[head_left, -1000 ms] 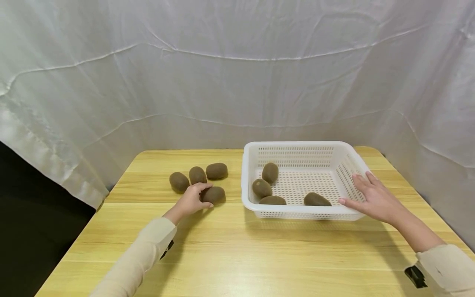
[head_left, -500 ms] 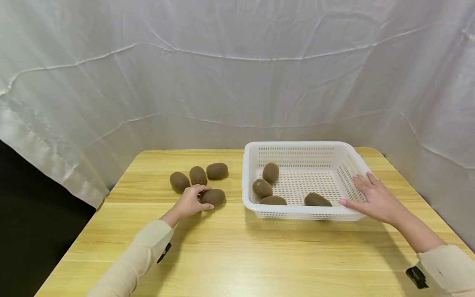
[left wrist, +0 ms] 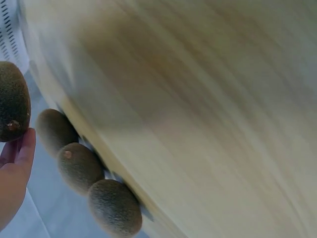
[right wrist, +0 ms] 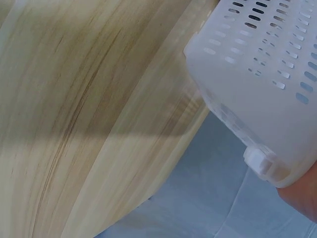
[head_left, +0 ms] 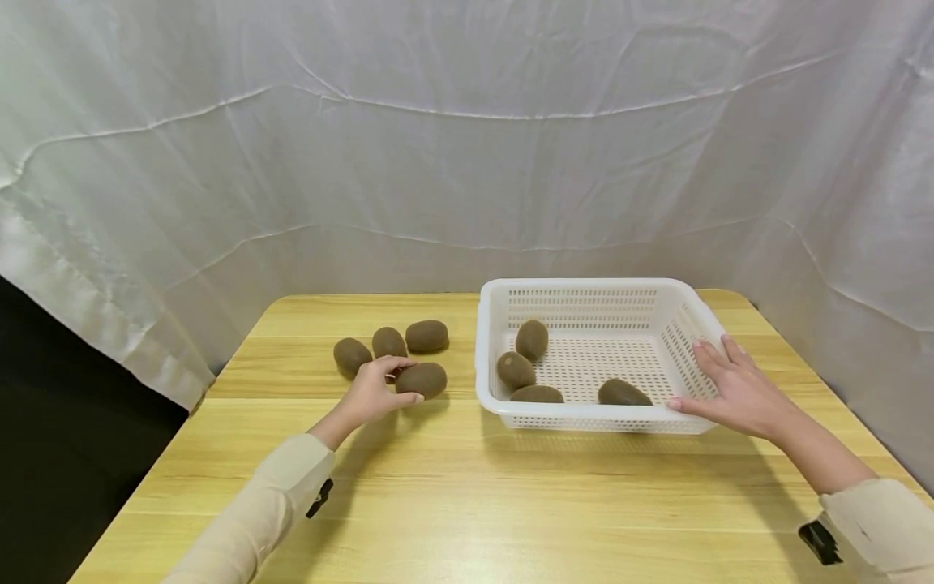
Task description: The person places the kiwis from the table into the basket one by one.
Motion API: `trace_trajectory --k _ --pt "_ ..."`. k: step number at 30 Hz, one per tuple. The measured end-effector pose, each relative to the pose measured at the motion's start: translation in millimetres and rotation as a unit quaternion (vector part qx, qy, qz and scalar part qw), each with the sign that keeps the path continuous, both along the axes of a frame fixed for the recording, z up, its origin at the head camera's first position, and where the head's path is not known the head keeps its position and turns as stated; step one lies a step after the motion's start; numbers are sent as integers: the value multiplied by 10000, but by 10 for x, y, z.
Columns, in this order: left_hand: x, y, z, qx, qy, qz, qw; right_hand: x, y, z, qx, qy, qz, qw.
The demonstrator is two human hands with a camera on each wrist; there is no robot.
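Note:
Between thumb and fingers my left hand (head_left: 374, 391) grips a brown kiwi (head_left: 423, 380), just off the wood in the head view. In the left wrist view this kiwi (left wrist: 12, 101) stands at the left edge above the fingertips. Close behind it three more kiwis lie on the table: a left one (head_left: 353, 358), a middle one (head_left: 389, 344) and a right one (head_left: 427, 336). My right hand (head_left: 744, 391) rests on the right front corner of a white perforated plastic basket (head_left: 598, 412), fingers spread over its rim. Several kiwis (head_left: 532, 340) lie inside the basket.
The light wooden table (head_left: 452, 503) ends at a back edge right behind the basket. A pale cloth curtain (head_left: 467, 178) hangs behind and on both sides. Black material (head_left: 66, 422) shows at the left.
My left hand has taken the nearest kiwi and raised it slightly off the table. My right hand and the basket stay almost where they were.

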State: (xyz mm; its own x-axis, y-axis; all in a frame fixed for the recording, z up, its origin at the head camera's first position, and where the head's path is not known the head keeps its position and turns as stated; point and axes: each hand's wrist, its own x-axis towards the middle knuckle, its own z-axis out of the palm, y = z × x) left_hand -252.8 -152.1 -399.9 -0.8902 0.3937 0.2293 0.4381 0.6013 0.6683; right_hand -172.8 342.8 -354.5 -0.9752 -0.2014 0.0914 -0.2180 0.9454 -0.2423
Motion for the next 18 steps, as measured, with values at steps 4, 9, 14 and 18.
trace_trajectory --k 4,9,14,18 --pt "19 42 72 105 20 154 9998 -5 0 2 -19 25 14 10000" --pt "50 96 188 271 -59 228 9994 -16 2 -2 -57 73 48 9999" --pt "65 147 299 380 -53 211 9990 -19 2 -1 -83 78 63 9999" --pt "72 190 376 393 -39 195 9990 -14 1 2 -89 86 65 9999"
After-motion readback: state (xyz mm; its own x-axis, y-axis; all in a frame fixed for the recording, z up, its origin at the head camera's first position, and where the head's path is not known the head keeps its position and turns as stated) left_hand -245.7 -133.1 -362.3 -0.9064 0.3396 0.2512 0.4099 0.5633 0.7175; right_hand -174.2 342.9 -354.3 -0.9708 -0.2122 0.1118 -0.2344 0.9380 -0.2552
